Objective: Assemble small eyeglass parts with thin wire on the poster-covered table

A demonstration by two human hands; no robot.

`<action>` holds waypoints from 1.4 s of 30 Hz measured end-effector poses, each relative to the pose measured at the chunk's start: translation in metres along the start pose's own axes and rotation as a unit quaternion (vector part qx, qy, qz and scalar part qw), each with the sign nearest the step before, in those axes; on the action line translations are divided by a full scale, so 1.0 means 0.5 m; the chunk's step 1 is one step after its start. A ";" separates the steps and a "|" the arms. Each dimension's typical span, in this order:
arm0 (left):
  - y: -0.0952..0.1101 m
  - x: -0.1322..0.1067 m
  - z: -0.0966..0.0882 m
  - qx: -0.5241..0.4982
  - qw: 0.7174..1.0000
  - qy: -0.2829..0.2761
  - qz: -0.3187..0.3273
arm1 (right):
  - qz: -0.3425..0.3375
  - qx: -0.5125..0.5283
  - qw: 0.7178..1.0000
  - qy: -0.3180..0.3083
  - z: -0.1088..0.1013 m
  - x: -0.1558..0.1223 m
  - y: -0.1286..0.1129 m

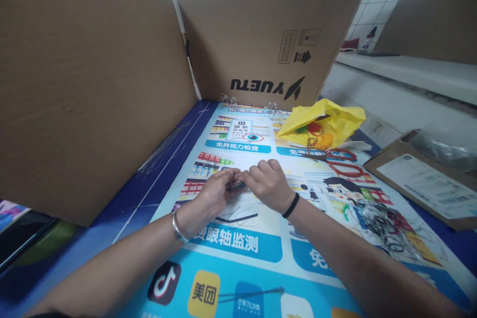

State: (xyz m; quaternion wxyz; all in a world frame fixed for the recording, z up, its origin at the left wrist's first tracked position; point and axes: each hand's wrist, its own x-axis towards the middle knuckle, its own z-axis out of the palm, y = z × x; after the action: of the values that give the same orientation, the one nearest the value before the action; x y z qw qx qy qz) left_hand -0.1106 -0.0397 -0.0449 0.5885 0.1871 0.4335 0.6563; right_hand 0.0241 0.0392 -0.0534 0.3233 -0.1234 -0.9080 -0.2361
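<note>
I see both hands meeting at the centre of the view, fingertips together. The left hand [214,191] and right hand [268,184] each pinch one end of a thin dark piece [237,186]. It is held level, just above a glossy poster [238,258]. The piece is slim, straight and blackish. Most of it is hidden by the fingers, so I cannot tell its material.

The left wrist wears a smooth silver bangle [177,226]. The right wrist wears a black band [291,205].

The poster lies flat under everything, shiny and printed in bright blue, white and cartoon colours. Just below the hands, fine curved wires [238,217] rest on it. Nearer me lies a thin dark rod [253,294].

Matte brown cardboard stands as walls: a large plain sheet [85,84] on the left, and a back panel [261,35] with black print that is upside down.

Beyond the right hand sits a crumpled yellow bag [328,121] of thin, wrinkled plastic. Red-handled scissors [335,155] lie just in front of it. To the right, a tangled heap of thin wire frames [380,223] rests on the poster. Further right is a flat cardboard parcel [421,184] with a white label.
</note>
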 end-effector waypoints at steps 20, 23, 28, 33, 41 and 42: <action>0.000 -0.003 -0.008 0.047 0.997 0.010 0.053 | 0.029 -0.001 0.999 -0.030 0.001 0.003 -0.009; 0.004 -0.006 -0.006 0.054 0.996 -0.003 0.067 | 0.047 0.006 0.996 -0.069 0.003 0.000 -0.010; 0.008 -0.005 -0.010 0.081 0.990 -0.055 0.104 | 0.093 0.040 0.982 -0.157 0.001 0.001 -0.014; 0.012 0.002 -0.018 0.098 0.982 -0.098 0.131 | 0.137 0.074 0.961 -0.227 -0.002 0.007 -0.018; 0.022 0.007 -0.026 0.150 0.967 -0.158 0.134 | 0.193 0.092 0.931 -0.297 -0.016 0.025 -0.022; 0.022 0.008 -0.028 0.159 0.964 -0.164 0.133 | 0.194 0.095 0.928 -0.305 -0.018 0.027 -0.023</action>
State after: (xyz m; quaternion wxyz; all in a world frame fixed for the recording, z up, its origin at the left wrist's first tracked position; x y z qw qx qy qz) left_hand -0.1291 -0.0403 -0.0449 0.5218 0.4395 0.4007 0.6116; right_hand 0.0144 0.0260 -0.0428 0.0808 -0.3321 -0.9392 -0.0319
